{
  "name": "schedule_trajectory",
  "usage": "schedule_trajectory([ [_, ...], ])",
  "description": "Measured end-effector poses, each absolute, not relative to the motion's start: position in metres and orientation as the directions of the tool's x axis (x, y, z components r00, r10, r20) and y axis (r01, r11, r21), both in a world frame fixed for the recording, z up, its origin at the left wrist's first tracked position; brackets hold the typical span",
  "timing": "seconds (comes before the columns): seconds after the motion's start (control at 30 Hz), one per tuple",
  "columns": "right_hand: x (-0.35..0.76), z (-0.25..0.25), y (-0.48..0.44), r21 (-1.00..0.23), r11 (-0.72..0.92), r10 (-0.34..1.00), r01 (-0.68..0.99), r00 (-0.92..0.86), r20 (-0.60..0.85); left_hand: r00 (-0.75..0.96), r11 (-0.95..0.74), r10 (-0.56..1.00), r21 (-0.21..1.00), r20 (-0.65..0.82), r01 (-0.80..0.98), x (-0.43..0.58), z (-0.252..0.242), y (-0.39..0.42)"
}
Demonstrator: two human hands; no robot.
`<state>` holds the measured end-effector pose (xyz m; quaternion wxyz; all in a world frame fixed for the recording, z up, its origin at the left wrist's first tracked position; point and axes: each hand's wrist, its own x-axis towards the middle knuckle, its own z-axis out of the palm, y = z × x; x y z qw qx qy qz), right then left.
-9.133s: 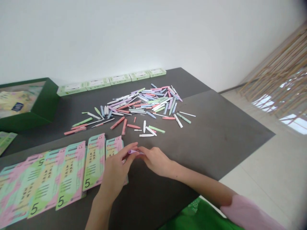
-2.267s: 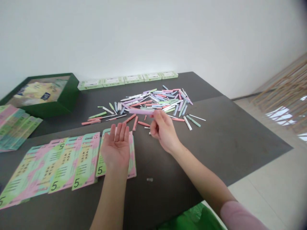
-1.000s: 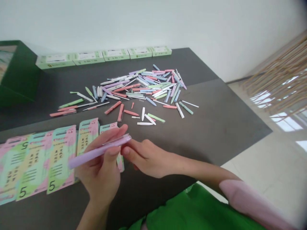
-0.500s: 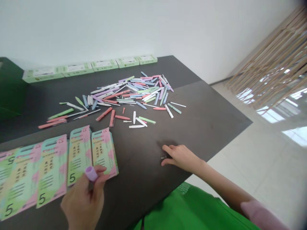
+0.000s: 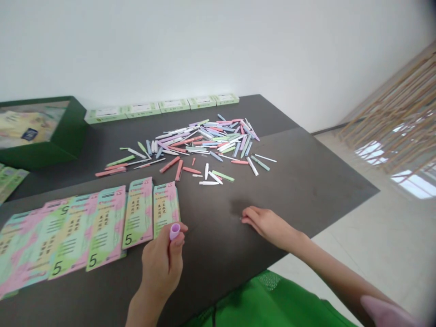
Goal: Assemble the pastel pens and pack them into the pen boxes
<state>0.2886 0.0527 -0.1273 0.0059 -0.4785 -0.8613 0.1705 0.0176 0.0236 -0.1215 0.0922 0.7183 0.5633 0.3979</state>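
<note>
My left hand [image 5: 161,259] is closed around a purple pen barrel [image 5: 175,230], its hollow round end facing up. Most of the barrel is hidden in my fist. Just beyond it lies a printed card pack [image 5: 166,204] marked in green and pink. Over the dark table [image 5: 207,236], my right hand [image 5: 262,222] pinches thumb and forefinger together low at the surface. A tiny clear piece shows at its fingertips, too small to name. Further back spreads a heap of pastel pen parts [image 5: 218,136], with loose white pen parts [image 5: 206,171] nearer me.
More printed packs [image 5: 107,222] overlap along the left. A green box [image 5: 64,141] holding packaged items stands at the back left. Light green boxes [image 5: 143,109] line the wall. The table's right edge drops to a pale floor [image 5: 354,245].
The view has swung left, bringing the green box's contents into sight. My right thumb and forefinger, apart before around a small clear piece, have closed together. My left hand still holds the purple barrel.
</note>
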Motion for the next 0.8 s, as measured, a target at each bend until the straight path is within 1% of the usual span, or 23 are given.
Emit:
schedule_trajectory([
  [0.03,0.285,-0.116,0.054,-0.404,0.478,0.841,0.78,-0.539,-0.045,0.079,-0.375,0.859,0.516,0.506,0.77,0.017,-0.119,0.025],
  [0.07,0.281,-0.103,0.056,-0.536,0.489,0.844,0.688,-0.528,0.092,0.117,-0.406,0.829,0.444,0.547,0.798,0.016,-0.116,0.026],
  [0.1,0.275,-0.088,0.057,-0.632,0.516,0.825,0.578,-0.533,0.187,0.16,-0.438,0.798,0.377,0.581,0.816,0.015,-0.113,0.027],
  [0.13,0.269,-0.072,0.059,-0.681,0.546,0.797,0.488,-0.552,0.244,0.198,-0.468,0.766,0.318,0.612,0.825,0.015,-0.108,0.028],
  [0.17,0.262,-0.056,0.06,-0.704,0.581,0.754,0.408,-0.596,0.277,0.236,-0.499,0.735,0.272,0.636,0.823,0.014,-0.103,0.029],
  [0.2,0.255,-0.041,0.062,-0.697,0.62,0.703,0.359,-0.649,0.291,0.264,-0.523,0.712,0.241,0.651,0.817,0.013,-0.098,0.03],
  [0.27,0.242,-0.016,0.066,-0.649,0.679,0.645,0.343,-0.702,0.304,0.305,-0.558,0.686,0.209,0.661,0.803,0.011,-0.089,0.03],
  [0.33,0.232,0.0,0.07,-0.62,0.683,0.642,0.386,-0.722,0.257,0.33,-0.572,0.683,0.195,0.652,0.797,0.01,-0.082,0.029],
  [0.4,0.225,0.01,0.073,-0.622,0.649,0.669,0.438,-0.718,0.192,0.347,-0.574,0.689,0.186,0.636,0.798,0.01,-0.077,0.027],
  [0.47,0.22,0.015,0.075,-0.614,0.627,0.69,0.48,-0.708,0.15,0.36,-0.575,0.695,0.18,0.622,0.798,0.01,-0.075,0.025],
  [0.5,0.219,0.016,0.075,-0.585,0.638,0.69,0.501,-0.709,0.145,0.363,-0.576,0.695,0.179,0.621,0.797,0.01,-0.075,0.025],
  [0.6,0.216,0.014,0.075,-0.426,0.733,0.629,0.53,-0.767,0.129,0.361,-0.574,0.698,0.181,0.619,0.798,0.011,-0.074,0.023],
  [0.67,0.214,0.012,0.073,-0.354,0.774,0.592,0.526,-0.799,0.106,0.367,-0.575,0.701,0.179,0.612,0.798,0.012,-0.073,0.022],
  [0.73,0.212,0.011,0.072,-0.343,0.779,0.585,0.525,-0.806,0.094,0.377,-0.575,0.704,0.173,0.602,0.799,0.012,-0.07,0.021],
  [0.8,0.211,0.009,0.073,-0.372,0.772,0.586,0.515,-0.804,0.104,0.379,-0.572,0.71,0.173,0.594,0.802,0.013,-0.068,0.02],
])
